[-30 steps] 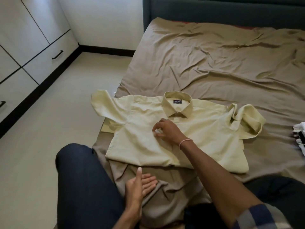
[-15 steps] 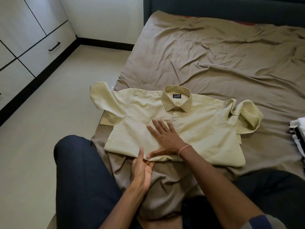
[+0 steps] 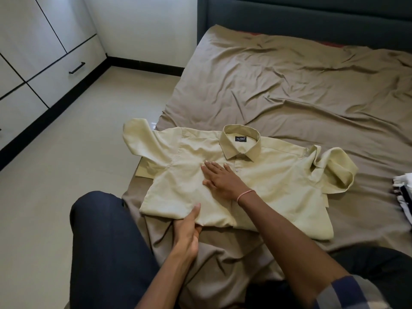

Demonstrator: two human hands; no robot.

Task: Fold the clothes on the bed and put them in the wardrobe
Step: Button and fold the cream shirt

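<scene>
Left hand (image 3: 186,229): pinch grip on shirt (image 3: 281,186) hem, thumb atop; right hand (image 3: 220,178) flat, fingers spread.

The right hand (image 3: 220,178) has flattened from curled to spread fingers on the yellow shirt (image 3: 285,188). The left hand (image 3: 187,230) left the bedsheet (image 3: 289,85), and the shirt's hem now sits between its thumb and fingers.

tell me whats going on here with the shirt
A person at the bed is folding a pale yellow shirt. The right hand presses flat on its front below the collar, while the left hand pinches the near hem. Both sleeves stick out unfolded, and the wardrobe is shut.
</scene>
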